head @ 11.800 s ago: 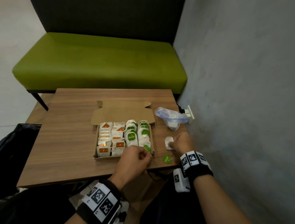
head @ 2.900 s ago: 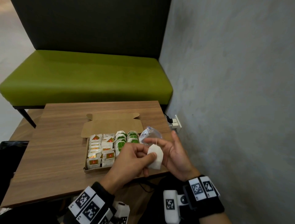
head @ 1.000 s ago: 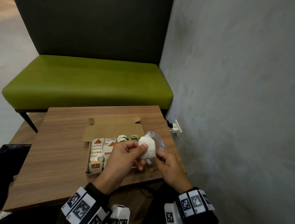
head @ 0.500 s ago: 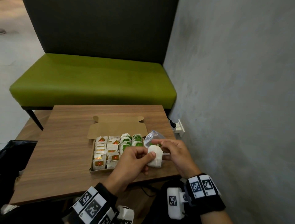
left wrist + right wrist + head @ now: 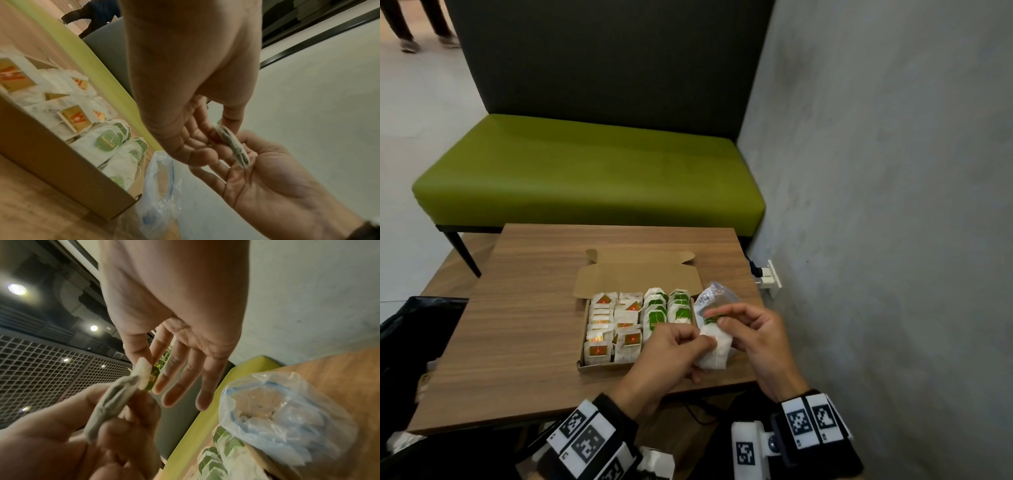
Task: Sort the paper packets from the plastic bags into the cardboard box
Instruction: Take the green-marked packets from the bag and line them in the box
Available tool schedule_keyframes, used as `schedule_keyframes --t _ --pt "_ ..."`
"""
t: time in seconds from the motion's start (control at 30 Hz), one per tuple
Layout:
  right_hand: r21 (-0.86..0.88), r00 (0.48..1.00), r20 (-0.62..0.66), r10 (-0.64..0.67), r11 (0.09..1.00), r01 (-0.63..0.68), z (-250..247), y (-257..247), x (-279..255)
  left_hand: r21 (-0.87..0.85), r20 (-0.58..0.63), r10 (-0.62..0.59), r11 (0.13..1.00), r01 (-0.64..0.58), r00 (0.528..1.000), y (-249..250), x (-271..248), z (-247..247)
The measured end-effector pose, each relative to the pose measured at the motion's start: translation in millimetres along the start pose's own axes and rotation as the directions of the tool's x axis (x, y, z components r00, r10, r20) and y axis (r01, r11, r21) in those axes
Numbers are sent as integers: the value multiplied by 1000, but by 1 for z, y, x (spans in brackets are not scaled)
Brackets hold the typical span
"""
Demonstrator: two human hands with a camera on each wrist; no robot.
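A white paper packet (image 5: 714, 349) is held up over the table's near right corner, right of the cardboard box (image 5: 604, 366). My left hand (image 5: 702, 342) pinches the packet at its left side. My right hand (image 5: 717, 317) pinches the green tag (image 5: 711, 320) at the packet's top between thumb and forefinger, its other fingers straight. In the right wrist view the packet (image 5: 117, 399) shows edge-on with the tag (image 5: 152, 378). The box holds rows of packets, orange-tagged (image 5: 599, 349) on the left and green-tagged (image 5: 655, 317) on the right. A clear plastic bag (image 5: 710, 298) lies behind my hands.
The box's lid flap (image 5: 637, 274) lies open toward the far side. The wooden table (image 5: 524, 325) stands against a grey wall (image 5: 876, 240) with a socket and plug (image 5: 767, 277). A green bench (image 5: 585, 171) is behind it. A black bag (image 5: 410, 335) sits at the left.
My right hand has come up from under the packet to its top and now pinches the green tag. My left hand keeps hold of the packet, which stays in about the same place.
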State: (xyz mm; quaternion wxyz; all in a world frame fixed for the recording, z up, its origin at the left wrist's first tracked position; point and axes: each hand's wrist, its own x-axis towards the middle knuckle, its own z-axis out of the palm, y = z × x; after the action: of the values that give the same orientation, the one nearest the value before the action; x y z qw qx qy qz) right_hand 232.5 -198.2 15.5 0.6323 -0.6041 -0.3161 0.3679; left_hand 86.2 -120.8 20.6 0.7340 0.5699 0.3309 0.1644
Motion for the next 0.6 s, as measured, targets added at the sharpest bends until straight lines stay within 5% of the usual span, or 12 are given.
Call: schedule_keyframes --t 0.27,0.37,0.5,0.6 --pt "-190 992 -30 -120 975 112 0 -3 1 131 -124 46 991 -29 991 -5 -2 -3" --pt "-308 977 -4 -214 930 202 3 -2 1 50 -130 0 999 7 991 -6 -1 0" --pt "-561 908 155 -389 722 405 2 1 -2 -89 -140 -50 995 38 989 -5 -1 1" --pt "-669 888 199 -414 605 431 1 5 -2 -156 -141 -43 988 21 989 -5 -1 -1"
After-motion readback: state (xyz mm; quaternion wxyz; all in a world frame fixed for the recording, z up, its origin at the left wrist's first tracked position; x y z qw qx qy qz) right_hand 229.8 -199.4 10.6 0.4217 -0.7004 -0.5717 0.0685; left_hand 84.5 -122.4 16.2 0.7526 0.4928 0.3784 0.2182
